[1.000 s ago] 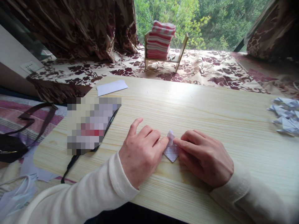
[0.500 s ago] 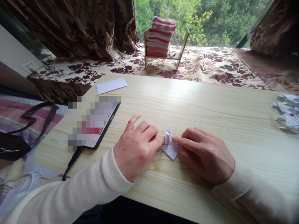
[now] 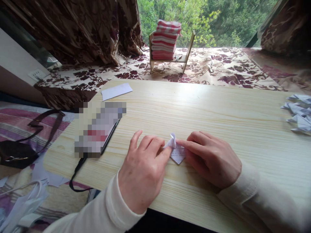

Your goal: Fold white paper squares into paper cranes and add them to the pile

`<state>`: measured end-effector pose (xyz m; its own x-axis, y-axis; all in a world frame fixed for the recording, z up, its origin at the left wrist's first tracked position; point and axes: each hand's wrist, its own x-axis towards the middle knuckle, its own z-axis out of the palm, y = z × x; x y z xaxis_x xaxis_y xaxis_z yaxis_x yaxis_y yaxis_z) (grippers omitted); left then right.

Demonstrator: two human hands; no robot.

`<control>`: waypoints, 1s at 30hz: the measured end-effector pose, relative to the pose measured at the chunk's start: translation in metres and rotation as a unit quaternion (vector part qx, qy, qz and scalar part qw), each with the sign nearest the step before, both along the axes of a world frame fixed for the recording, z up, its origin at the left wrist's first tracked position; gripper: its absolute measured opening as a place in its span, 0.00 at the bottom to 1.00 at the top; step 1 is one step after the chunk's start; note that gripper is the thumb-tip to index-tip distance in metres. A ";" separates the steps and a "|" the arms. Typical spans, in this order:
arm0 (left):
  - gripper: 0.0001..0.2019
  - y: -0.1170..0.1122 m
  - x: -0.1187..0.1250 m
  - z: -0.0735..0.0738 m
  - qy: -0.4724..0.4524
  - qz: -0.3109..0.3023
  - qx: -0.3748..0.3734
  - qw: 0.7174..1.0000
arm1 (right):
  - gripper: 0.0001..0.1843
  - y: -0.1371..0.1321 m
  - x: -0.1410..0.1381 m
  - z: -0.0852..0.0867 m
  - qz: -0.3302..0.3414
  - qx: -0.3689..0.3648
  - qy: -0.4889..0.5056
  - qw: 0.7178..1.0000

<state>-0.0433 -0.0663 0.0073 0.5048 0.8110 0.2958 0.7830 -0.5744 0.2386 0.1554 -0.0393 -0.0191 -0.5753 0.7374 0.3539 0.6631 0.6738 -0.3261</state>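
Left hand (image 3: 143,171) nearest: fingers part-spread, little finger raised, one tip pressing the left side of a small folded paper (image 3: 178,157). Right hand (image 3: 213,161): index finger out straight, its tip at the upturned flap, the other fingers curled. Cannot tell whether either hand pinches the paper or only presses it. Paper lies on the desk (image 3: 230,123), between the hands; sharp corner points toward the wearer, curled flap stands at the far end, long axis running roughly away from the body. Rows of tiny printed marks on it, too small to read. Left: dark-edged device (image 3: 110,137), face pixelated, any writing lost. Far right: folded paper pieces (image 3: 300,111), clustered. Beyond, far left: white paper strip (image 3: 117,92).
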 end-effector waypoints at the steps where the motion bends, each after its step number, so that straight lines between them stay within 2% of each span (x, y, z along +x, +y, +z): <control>1: 0.16 -0.005 0.005 0.000 -0.006 0.013 -0.006 1.000 | 0.15 0.000 0.000 0.000 0.000 -0.002 0.002 1.000; 6: 0.17 -0.021 0.024 -0.003 -0.031 0.056 -0.005 0.998 | 0.15 0.000 0.000 0.001 -0.004 -0.019 0.015 1.000; 11: 0.17 -0.024 0.032 -0.009 -0.005 0.067 -0.002 0.998 | 0.14 -0.002 0.001 0.003 -0.001 -0.027 0.020 0.999; 16: 0.16 -0.023 0.034 -0.010 0.002 0.072 0.011 0.997 | 0.14 -0.004 0.006 0.003 0.009 -0.028 0.047 0.998; 24: 0.16 -0.016 0.027 -0.008 0.018 0.041 0.018 0.999 | 0.14 -0.003 0.010 -0.001 0.012 0.021 0.008 1.000; 30: 0.17 -0.012 0.020 -0.007 0.039 0.025 0.012 0.999 | 0.15 -0.004 0.012 -0.002 0.010 0.015 0.015 1.000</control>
